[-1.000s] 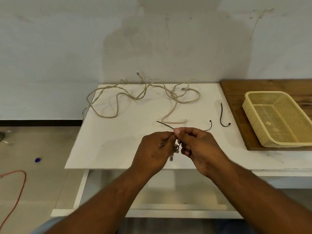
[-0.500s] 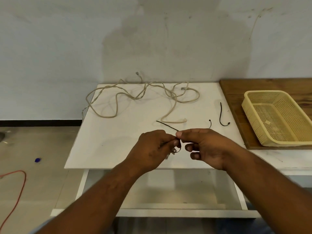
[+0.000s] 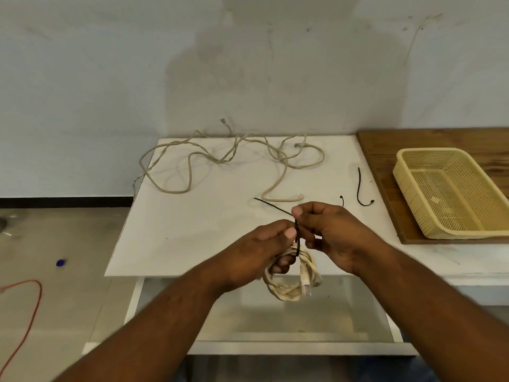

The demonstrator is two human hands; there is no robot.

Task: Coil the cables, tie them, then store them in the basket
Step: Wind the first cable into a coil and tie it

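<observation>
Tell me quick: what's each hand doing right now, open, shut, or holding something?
Left hand: holds the coiled cream cable, thumb against the thin black tie.
Right hand: pinches the same black tie, above the coil.

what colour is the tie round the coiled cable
The tie is black; head view shows it best.

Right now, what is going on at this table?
A person is tying a coil of cable. The left hand holds the coil over the table's near edge; the fingers of the right hand pinch a black tie looped around it. A second cable lies loose on the table, and the basket holds nothing.
</observation>
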